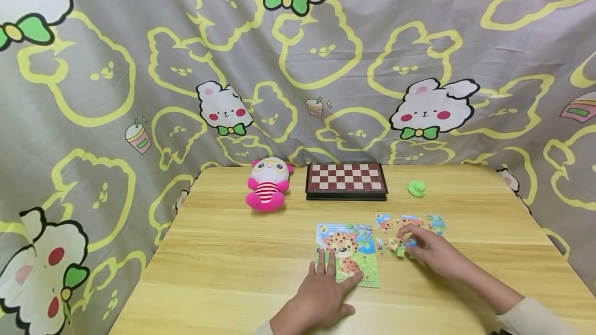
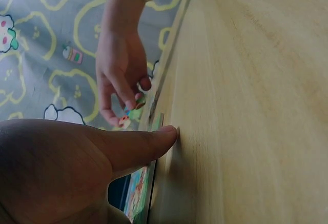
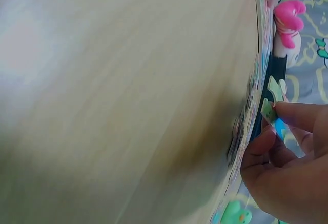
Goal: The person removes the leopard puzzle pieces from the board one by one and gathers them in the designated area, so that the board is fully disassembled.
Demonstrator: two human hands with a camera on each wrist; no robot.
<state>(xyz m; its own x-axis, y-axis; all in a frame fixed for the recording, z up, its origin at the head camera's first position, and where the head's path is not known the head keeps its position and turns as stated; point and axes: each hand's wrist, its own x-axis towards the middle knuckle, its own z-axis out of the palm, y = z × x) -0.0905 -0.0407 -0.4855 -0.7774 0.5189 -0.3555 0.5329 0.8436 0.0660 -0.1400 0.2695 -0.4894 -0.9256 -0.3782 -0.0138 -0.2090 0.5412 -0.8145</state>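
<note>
My left hand (image 1: 322, 293) rests with its fingers spread on the lower left part of a jigsaw puzzle board (image 1: 370, 275) showing a spotted leopard cub. Its thumb (image 2: 154, 143) stretches out low by the board's edge in the left wrist view. To the right of the board, my right hand (image 1: 440, 253) pinches a puzzle piece (image 3: 268, 111) between thumb and fingers, its green and blue parts showing. Loose puzzle pieces (image 1: 436, 223) lie on the table just beyond and beside that hand, some of them partly hidden by it.
Behind the puzzle stands a checkered game board (image 1: 345, 177) with a dark frame. A pink and white plush toy (image 1: 267, 185) lies left of it, a small green toy duck (image 1: 416, 188) right of it. A patterned curtain (image 1: 326, 71) hangs behind the wooden table (image 1: 219, 257).
</note>
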